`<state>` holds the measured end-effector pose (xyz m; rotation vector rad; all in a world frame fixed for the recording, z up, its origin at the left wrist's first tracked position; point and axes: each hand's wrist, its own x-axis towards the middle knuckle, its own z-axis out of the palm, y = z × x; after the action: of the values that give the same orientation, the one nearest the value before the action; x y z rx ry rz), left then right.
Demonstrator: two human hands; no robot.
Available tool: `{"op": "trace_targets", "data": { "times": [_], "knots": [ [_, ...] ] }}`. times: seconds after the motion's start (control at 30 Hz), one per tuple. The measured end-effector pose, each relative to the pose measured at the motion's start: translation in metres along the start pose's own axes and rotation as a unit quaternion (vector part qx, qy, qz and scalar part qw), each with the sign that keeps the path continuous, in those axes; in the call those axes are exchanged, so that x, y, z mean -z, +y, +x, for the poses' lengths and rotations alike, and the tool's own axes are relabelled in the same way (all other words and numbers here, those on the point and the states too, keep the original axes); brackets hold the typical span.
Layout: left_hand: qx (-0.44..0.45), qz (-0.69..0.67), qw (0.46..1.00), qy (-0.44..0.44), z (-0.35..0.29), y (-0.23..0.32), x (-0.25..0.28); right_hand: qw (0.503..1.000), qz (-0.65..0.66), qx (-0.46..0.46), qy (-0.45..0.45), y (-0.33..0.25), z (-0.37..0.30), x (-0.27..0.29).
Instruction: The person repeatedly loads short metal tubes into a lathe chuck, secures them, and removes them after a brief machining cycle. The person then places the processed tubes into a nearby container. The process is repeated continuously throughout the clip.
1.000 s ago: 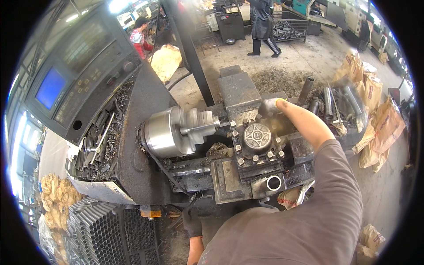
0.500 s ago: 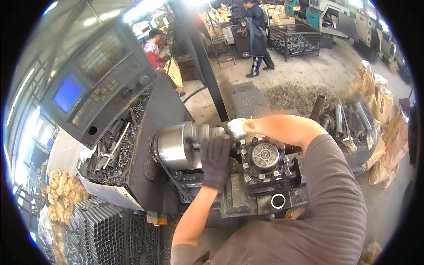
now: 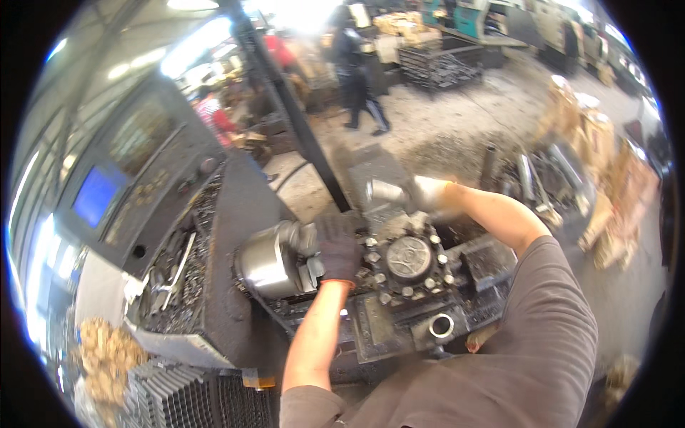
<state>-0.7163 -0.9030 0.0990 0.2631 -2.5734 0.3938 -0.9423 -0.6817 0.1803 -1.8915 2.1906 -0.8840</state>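
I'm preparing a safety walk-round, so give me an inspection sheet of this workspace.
Surface: dark metal slide plate, grimy-looking.
Job's things: shiny chuck; tool post with a round cap; short metal tube.
Clutter: T-handled wrench lying among metal chips.
Hands: left hand, dark-gloved, open at the chuck, contact unclear; right hand, pale-gloved and blurred, holds the short metal tube.
Cables: dark hose or cable behind the upright post.
Surroundings: brown sacks, stacked tubes, blurred people beyond.
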Motion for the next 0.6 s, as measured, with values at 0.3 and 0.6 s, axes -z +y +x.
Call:
{"op": "trace_targets", "data": {
  "times": [0.3,0.6],
  "knots": [
    [-0.042,0.088,0.987,-0.125,0.014,-0.006,0.033,0.799,0.023,-0.54,0.263,-0.064,-0.357,-0.022],
    [-0.055,0.021,0.993,-0.099,0.003,-0.007,0.067,0.93,0.128,-0.297,0.175,-0.147,-0.328,-0.051]
  ]
}}
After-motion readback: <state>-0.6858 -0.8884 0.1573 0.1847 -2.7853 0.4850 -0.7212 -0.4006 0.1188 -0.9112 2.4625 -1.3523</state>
